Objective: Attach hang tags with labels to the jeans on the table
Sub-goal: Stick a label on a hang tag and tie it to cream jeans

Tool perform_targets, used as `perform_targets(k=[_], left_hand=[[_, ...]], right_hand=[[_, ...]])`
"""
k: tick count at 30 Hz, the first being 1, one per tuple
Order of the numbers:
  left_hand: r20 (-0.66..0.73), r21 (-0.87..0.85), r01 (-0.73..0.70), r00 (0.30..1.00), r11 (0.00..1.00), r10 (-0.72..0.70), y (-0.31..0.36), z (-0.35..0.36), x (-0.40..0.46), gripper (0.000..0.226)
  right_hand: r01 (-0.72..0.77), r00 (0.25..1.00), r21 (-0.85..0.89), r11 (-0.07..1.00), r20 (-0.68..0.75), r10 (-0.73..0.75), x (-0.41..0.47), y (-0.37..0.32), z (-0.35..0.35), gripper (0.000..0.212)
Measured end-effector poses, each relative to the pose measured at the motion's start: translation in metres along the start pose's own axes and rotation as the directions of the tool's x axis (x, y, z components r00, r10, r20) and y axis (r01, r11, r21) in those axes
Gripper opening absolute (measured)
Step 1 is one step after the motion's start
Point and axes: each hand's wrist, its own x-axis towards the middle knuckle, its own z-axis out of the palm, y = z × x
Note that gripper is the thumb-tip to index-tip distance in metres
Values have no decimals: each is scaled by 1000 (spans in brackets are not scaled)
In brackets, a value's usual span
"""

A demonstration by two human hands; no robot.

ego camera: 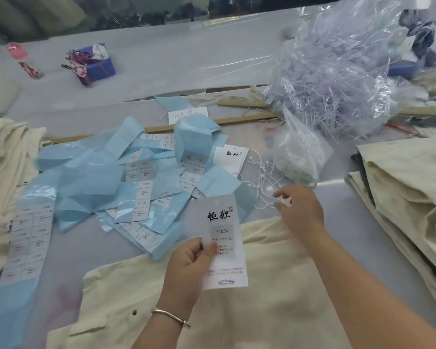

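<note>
My left hand (189,265) pinches a white hang tag (223,240) with a grey size label stuck on it, held upright over cream jeans (262,311) lying at the table's near edge. My right hand (298,209) reaches into a tangle of white tag strings (262,175) just beyond the jeans; its fingers curl among the strands, and whether they grip one I cannot tell. Another white hang tag (230,157) lies flat beyond the strings.
Blue backing strips with label stickers (106,182) are strewn across the table's middle and left. Cream jeans are piled at the left (3,172) and right (408,187). A clear bag of plastic scraps (337,79), wooden rulers (237,119), a blue box (98,64) and a bottle (25,61) lie farther back.
</note>
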Motion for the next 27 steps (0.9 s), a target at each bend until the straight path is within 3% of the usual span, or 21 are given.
perform_targets(k=[4,7,10,12,14,17,19,21,25,27], left_hand=[[-12,-105,57,998,993,-59,-1,-6,2,11],[9,-128,78,997,989,-77,2,-13,1,29],[71,-269,150,988,951,-136,5,-19,0,26],[132,-397,210,977,893,-171,6,-20,-1,25],[179,-482,255,965,838,-191,6,-19,-4,24],[316,-596,394,916,700,-246,9,-17,-13,20],[462,-613,522,846,593,-268,13,-15,-22,21],[524,-583,576,806,573,-277,13,-14,-29,26],[531,-565,567,806,599,-261,14,-21,-44,37],[516,-580,563,813,589,-270,14,-31,-53,32]], right_hand=[[174,970,-213,962,206,-129,26,-9,18,13],[238,954,-317,918,256,-159,30,-15,24,4],[259,946,-373,891,286,-156,30,-17,24,7],[148,970,-193,970,219,-104,23,-21,17,9],[15,990,136,991,135,-33,8,-30,5,14],[-53,989,546,836,142,-30,-31,-55,-15,17],[-64,969,614,786,226,-98,-66,-73,-21,16],[-93,946,587,804,303,-111,-101,-86,-20,15],[-127,944,518,846,325,-57,-166,-103,-14,21],[-149,950,520,841,312,-25,-194,-112,-12,23]])
